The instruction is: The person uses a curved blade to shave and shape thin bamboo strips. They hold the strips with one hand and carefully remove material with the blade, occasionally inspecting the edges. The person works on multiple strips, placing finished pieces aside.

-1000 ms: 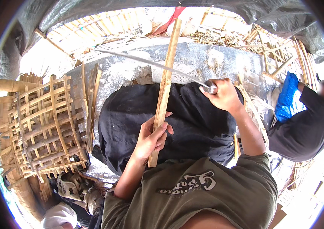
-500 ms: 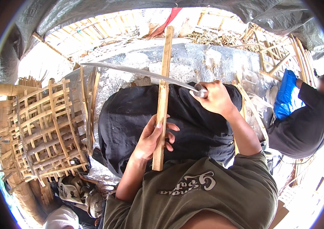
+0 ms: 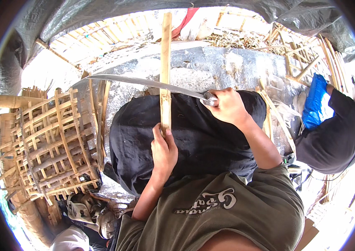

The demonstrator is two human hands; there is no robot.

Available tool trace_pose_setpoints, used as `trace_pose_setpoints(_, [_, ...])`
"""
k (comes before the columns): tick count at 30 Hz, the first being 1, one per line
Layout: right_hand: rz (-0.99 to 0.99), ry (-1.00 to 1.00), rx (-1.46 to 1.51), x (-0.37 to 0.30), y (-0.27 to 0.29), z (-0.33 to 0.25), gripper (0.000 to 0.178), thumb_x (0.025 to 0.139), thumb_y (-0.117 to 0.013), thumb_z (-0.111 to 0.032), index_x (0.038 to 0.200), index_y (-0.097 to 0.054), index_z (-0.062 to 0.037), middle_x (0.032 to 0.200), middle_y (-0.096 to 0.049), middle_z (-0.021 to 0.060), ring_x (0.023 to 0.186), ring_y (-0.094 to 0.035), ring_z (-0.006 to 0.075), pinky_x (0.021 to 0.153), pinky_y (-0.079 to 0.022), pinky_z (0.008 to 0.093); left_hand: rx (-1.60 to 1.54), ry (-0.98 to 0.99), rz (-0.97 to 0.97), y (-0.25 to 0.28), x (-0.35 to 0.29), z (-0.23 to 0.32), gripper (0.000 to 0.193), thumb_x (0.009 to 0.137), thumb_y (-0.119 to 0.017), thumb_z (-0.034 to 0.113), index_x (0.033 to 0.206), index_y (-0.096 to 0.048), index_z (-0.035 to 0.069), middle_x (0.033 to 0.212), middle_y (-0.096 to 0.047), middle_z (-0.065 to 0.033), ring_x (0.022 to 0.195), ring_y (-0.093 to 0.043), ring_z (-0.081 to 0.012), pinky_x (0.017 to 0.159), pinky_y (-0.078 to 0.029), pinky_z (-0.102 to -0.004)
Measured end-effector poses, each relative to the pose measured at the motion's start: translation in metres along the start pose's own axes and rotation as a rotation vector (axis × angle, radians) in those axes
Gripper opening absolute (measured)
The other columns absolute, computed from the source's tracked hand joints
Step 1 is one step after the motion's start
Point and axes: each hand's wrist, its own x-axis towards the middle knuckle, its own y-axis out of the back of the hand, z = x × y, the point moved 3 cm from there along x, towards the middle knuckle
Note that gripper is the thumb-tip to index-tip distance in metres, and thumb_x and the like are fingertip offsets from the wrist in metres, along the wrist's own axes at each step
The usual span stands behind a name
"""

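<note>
My left hand [image 3: 164, 152] grips the lower end of a long flat bamboo strip [image 3: 165, 50], with the thumb and fingers closed round it. The strip points away from me, nearly upright in the view, above my lap in dark cloth. In my right hand [image 3: 229, 108] is the handle of a machete, the fingers wrapped round it. Its long, slightly curved blade [image 3: 131, 80] reaches to the left and crosses the strip above my left hand. Whether the edge bites into the bamboo I cannot tell.
At the left lies a stack of woven bamboo lattice panels [image 3: 54, 142]. Loose bamboo strips [image 3: 102, 113] lie beside my left knee, others [image 3: 277, 117] beside the right. On the right a person in dark clothes [image 3: 332, 134] sits by a blue plastic bag [image 3: 316, 102].
The bamboo strip has moved left and away from me, and stands straighter. My left hand has gone from spread fingers partway up the strip to a grip on its lower end. The machete has shifted slightly left.
</note>
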Motion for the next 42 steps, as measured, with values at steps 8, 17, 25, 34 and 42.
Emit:
trace_pose_setpoints(8, [0.082,0.068,-0.225,0.025,-0.001,-0.01,0.016,0.075,-0.07,-0.022,0.087,-0.072,-0.0106,0.068,-0.067,0.0129,0.066,-0.069,0.0335,0.063,-0.058,0.0437,0.153,-0.004,-0.163,0.009,0.011,0.013,0.02,0.103,-0.049,0.018,0.106,-0.055,-0.001,0.068,-0.064,-0.0223,0.063,-0.066,-0.0433,0.054,-0.05,-0.0505])
trace_pose_setpoints(17, [-0.181,0.074,-0.458,0.028,-0.003,-0.024,0.025,0.074,-0.069,-0.029,0.087,-0.07,-0.0072,0.074,-0.069,0.0172,0.072,-0.073,0.0359,0.068,-0.06,0.0456,0.046,-0.008,-0.203,0.005,0.01,0.013,0.021,0.103,-0.052,0.017,0.106,-0.053,-0.004,0.07,-0.063,-0.0263,0.067,-0.066,-0.0451,0.052,-0.049,-0.0481])
trace_pose_setpoints(25, [-0.198,0.076,-0.511,0.045,0.004,-0.013,0.021,0.072,-0.069,-0.024,0.08,-0.072,-0.0055,0.076,-0.071,0.0185,0.074,-0.073,0.0355,0.068,-0.061,0.0436,0.001,-0.092,-0.259,0.009,0.018,0.013,0.017,0.103,-0.053,0.013,0.105,-0.053,-0.004,0.069,-0.061,-0.0268,0.067,-0.065,-0.0457,0.051,-0.047,-0.0456])
trace_pose_setpoints(34, [-0.064,0.039,-0.605,0.066,0.022,0.018,0.018,0.071,-0.071,-0.025,0.081,-0.072,-0.0094,0.074,-0.07,0.0141,0.074,-0.071,0.0329,0.074,-0.058,0.0443,-0.003,-0.131,-0.235,0.005,0.026,0.027,0.019,0.104,-0.052,0.015,0.106,-0.056,-0.003,0.07,-0.06,-0.0233,0.062,-0.066,-0.0388,0.052,-0.046,-0.0392])
trace_pose_setpoints(42, [-0.048,0.002,-0.62,0.093,0.04,0.023,0.021,0.073,-0.069,-0.024,0.087,-0.073,-0.0091,0.08,-0.071,0.0159,0.077,-0.072,0.0346,0.076,-0.059,0.0452,0.014,-0.087,-0.233,0.017,0.037,0.032,0.02,0.104,-0.052,0.016,0.105,-0.056,-0.003,0.071,-0.061,-0.0234,0.063,-0.065,-0.0416,0.052,-0.046,-0.0414])
